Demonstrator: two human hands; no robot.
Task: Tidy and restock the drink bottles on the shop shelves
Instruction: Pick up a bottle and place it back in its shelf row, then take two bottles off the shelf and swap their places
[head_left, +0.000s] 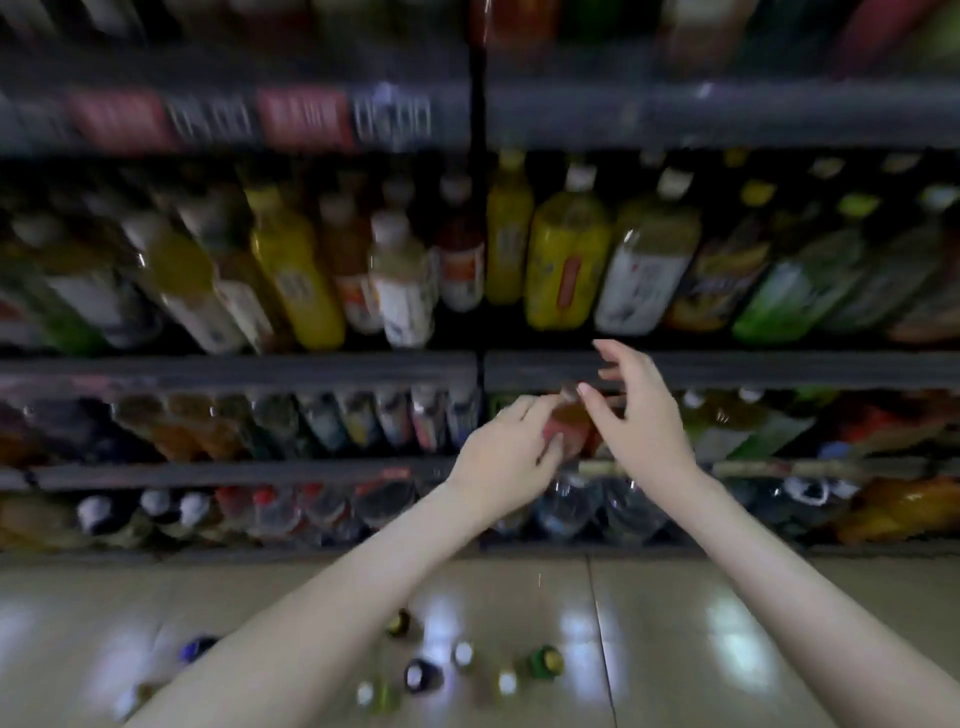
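The view is filled by dark shop shelves (260, 371), blurred throughout and stacked in several tiers. Below them a pale glossy tiled floor (727, 597) is seen along the lower edge of the view. The middle tier is lined with tall bottles (566, 260) of yellow, amber and green drinks, set side by side along its front edge. Smaller bottles are packed in the tiers beneath. Two bare forearms are stretched up from the bottom of the view towards the shelf front just right of the centre upright. The left hand (506, 452) is curled round the lower part of a small amber bottle (570, 423) with a red label, which is held at the front edge of the lower middle tier. The right hand (641, 415) is raised just beside the bottle's top, its fingers spread wide and loosely bent. Whether its thumb touches the cap cannot be told. Several loose bottles (422, 674) are stood on the floor between the forearms.
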